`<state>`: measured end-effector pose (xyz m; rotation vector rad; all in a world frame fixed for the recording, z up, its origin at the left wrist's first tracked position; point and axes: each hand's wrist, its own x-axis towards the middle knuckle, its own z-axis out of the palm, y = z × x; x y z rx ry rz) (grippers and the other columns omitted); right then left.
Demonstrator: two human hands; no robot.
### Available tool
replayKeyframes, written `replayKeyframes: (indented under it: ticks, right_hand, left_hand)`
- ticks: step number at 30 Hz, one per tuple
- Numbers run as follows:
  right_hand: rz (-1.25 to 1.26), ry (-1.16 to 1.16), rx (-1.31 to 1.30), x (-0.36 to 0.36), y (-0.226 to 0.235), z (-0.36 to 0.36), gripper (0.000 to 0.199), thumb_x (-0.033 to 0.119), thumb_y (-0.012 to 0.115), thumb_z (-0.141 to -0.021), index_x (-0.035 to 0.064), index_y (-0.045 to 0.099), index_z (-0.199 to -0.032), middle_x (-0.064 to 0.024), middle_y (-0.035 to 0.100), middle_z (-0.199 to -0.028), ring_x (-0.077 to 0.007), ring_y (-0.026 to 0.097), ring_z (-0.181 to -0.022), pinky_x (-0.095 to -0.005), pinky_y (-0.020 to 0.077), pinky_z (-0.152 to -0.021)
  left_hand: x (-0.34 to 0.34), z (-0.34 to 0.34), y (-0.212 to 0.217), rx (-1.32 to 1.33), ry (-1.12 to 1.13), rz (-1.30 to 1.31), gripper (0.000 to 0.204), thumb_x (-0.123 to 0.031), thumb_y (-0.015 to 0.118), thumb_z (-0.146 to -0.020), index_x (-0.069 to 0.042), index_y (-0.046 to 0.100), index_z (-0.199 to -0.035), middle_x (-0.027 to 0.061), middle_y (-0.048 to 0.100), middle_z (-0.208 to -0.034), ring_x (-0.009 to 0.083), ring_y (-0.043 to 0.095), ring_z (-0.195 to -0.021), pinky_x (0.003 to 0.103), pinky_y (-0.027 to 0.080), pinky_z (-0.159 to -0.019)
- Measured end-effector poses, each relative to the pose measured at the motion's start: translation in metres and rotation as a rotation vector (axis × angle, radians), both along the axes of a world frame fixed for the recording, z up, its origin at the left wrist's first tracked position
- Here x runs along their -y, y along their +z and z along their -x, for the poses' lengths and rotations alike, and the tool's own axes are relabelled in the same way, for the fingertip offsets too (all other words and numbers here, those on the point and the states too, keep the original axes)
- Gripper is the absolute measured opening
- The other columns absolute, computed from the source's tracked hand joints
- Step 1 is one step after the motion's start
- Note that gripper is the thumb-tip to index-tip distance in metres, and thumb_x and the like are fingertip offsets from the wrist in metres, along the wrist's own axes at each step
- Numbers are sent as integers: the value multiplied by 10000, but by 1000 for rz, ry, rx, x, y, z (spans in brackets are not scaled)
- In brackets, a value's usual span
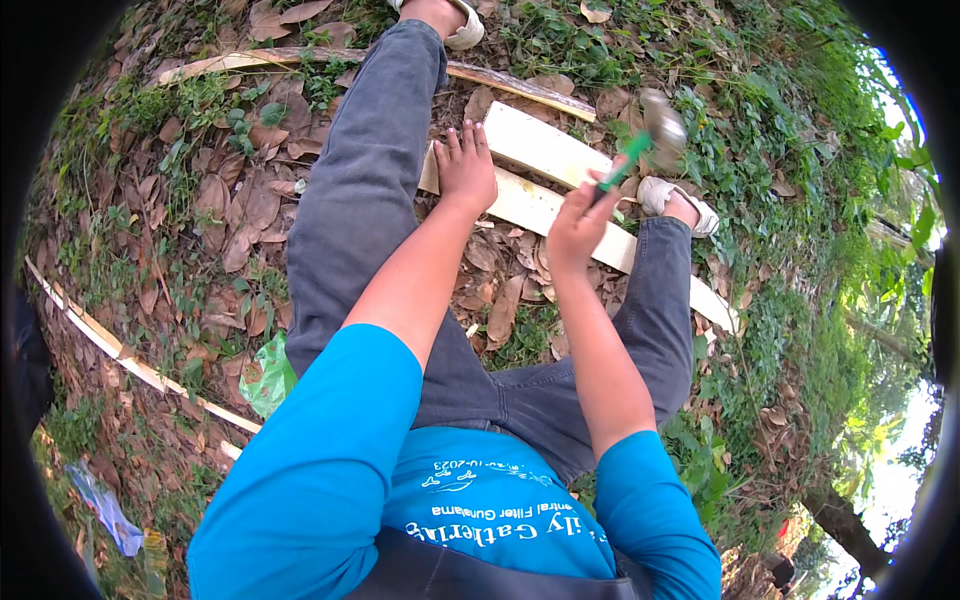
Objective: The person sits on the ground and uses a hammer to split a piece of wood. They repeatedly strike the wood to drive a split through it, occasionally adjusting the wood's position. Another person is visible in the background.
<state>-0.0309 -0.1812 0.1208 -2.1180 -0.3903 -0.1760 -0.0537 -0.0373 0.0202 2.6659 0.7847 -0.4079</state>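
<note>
My right hand [578, 228] is closed round the grip of a hammer [630, 160] with a green and dark handle. The hammer's metal head is smeared by motion, raised above the far right end of the boards. My left hand [466, 172] rests flat with fingers outstretched at the left end of the pale wooden boards. Of these, a long plank [525, 205] runs from under that hand, passing beneath my right forearm and leg. A shorter, wider board [540, 142] lies along its far side. Any nail is too small to make out.
My legs [370, 200] stretch out on both sides of the boards. A thin wood strip [520, 88] lies beyond them, and another strip [135, 365] at the left. A green plastic bag [267, 378] sits by my left thigh. Dry leaves and low plants cover the ground.
</note>
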Motion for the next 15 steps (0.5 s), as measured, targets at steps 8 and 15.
replayKeyframes:
  ticks: [8,15]
  right_hand:
    - [-320,178,-546,-16,21,26,313,224,500,-1052,0,577,-1257,7,526,-743,-40,480,-630,-213,408,-581]
    - [-638,140,-386,-3,84,17,332,289,393,-1090,6,471,-1246,13,434,-716,-43,413,-522,-203,370,-463]
  left_hand:
    - [2,3,-8,10,39,26,886,-293,571,-916,-11,57,-1579,173,109,-1654,382,145,-1513,571,130,-1205]
    - [4,5,0,37,35,80,938,-342,625,-896,-5,72,-1575,175,137,-1647,389,175,-1505,567,146,-1204]
